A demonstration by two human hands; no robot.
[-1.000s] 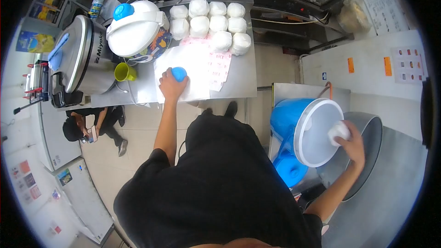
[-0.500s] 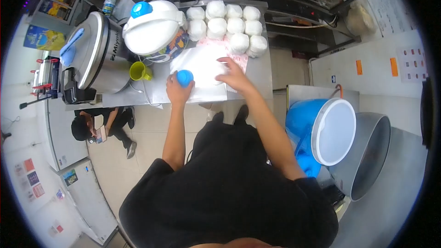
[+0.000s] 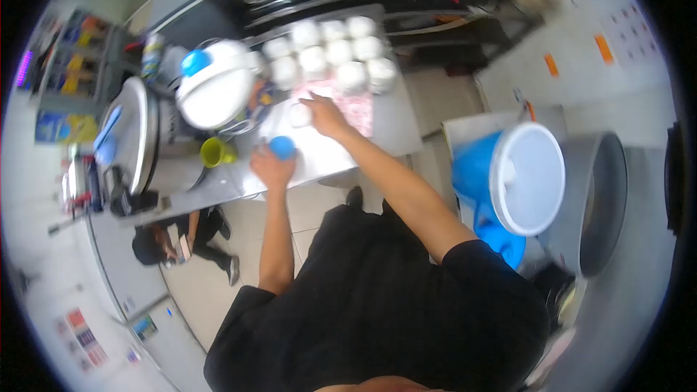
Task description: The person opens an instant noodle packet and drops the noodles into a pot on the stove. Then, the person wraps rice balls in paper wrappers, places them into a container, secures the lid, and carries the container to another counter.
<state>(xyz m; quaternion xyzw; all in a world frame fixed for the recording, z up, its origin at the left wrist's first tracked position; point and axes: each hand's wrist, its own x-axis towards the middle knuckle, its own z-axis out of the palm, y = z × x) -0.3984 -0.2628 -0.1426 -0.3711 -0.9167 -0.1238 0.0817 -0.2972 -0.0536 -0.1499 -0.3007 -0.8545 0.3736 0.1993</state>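
My left hand [image 3: 273,168] is closed around a small round blue cup-like thing [image 3: 282,147] at the near-left part of a white paper sheet [image 3: 323,156]. Just beyond it, my right hand [image 3: 328,116] curves its fingers against the right side of a small white round bundle [image 3: 300,115] over the sheet. Motion blur hides the exact finger contact. Several larger white wrapped bundles [image 3: 313,62] stand in rows behind the paper, by a pink-patterned sheet [image 3: 357,112].
Left on the metal table [image 3: 396,127] are a yellow-green cup [image 3: 217,152], a white-lidded pot [image 3: 214,87] and a big steel cooker [image 3: 131,138]. A blue bucket [image 3: 475,163] and a large metal pot [image 3: 602,203] stand at right. A person [image 3: 181,239] crouches at left.
My right hand has moved left with the small white bundle, nearer to the blue cup-like thing. My left hand still holds the blue thing. The whole view has shifted and tilted.
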